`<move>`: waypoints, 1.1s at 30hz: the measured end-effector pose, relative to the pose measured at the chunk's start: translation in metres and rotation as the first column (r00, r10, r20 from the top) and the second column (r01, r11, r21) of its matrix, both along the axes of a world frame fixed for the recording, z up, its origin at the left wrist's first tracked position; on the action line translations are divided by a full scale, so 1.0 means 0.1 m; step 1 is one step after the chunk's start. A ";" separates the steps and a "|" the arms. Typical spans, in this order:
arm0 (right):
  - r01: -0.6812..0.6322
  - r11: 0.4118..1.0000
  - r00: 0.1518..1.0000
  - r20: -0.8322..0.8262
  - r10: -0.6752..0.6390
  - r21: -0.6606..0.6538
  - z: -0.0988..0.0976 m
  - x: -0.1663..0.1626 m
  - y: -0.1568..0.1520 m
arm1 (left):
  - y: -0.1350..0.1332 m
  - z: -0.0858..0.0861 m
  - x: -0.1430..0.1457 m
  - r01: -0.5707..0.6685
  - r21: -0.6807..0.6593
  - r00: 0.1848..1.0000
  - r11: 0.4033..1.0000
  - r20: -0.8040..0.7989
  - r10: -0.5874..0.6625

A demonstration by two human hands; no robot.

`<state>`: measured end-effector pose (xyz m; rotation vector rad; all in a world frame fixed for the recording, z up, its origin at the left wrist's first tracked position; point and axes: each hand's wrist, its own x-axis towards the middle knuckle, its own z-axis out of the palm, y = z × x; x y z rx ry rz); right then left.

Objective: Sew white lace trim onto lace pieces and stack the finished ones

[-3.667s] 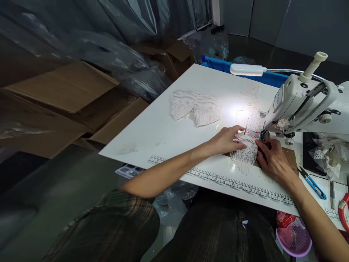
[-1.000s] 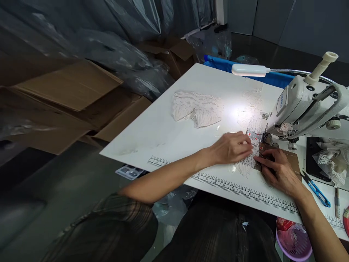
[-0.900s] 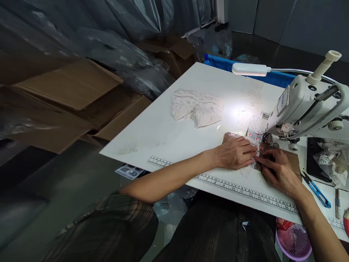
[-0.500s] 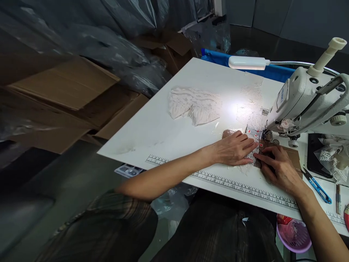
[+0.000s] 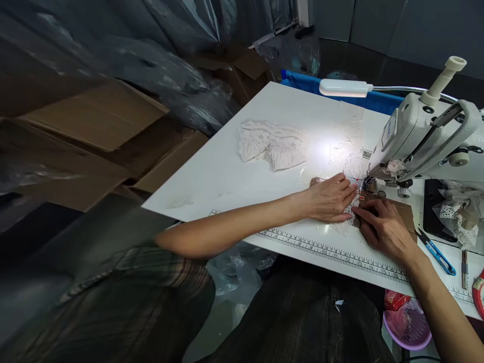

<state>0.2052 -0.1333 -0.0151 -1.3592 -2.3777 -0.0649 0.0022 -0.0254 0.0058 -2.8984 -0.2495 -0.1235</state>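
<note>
A white sewing machine (image 5: 404, 136) stands at the right of the table, its presser foot (image 5: 365, 184) down near a strip of white lace (image 5: 354, 204). My left hand (image 5: 330, 198) lies flat over the lace and a clear sheet, just left of the foot, fingers stretched out and covering much of the strip. Just in front of the foot, my right hand (image 5: 387, 229) rests on a brown board (image 5: 404, 214), index finger reaching to the lace edge and thumb apart from it. Under my left hand, a brown shiny piece (image 5: 316, 181) partly shows.
Gathered white lace (image 5: 274, 143) lies on the white table (image 5: 212, 176); more lace (image 5: 348, 136) lies behind the foot. Blue thread snips (image 5: 436, 254) and lace scraps on a black tray (image 5: 434, 214) are at right. A lamp (image 5: 344, 87) hangs above; a purple basket (image 5: 410, 335) sits below.
My left hand has edged toward the presser foot and away from me, covering more of the red-marked clear piece. My right hand stays nearly in place. The view has shifted slightly.
</note>
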 end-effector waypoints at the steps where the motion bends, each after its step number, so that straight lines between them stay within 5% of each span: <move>1: 0.005 1.000 1.000 0.014 -0.005 0.012 -0.01 0.01 0.01 | 0.02 0.00 0.01 -0.009 0.000 1.000 1.000 0.010 0.009; 10: 0.079 0.995 0.996 0.030 -0.081 0.057 -0.02 0.01 0.06 | 0.17 -0.09 0.08 -0.067 -0.237 0.988 0.969 0.119 0.098; 33: 0.087 0.993 0.995 -0.065 -0.082 0.081 -0.02 0.00 0.06 | 0.18 -0.25 0.06 -0.016 -0.335 0.957 0.942 0.269 0.112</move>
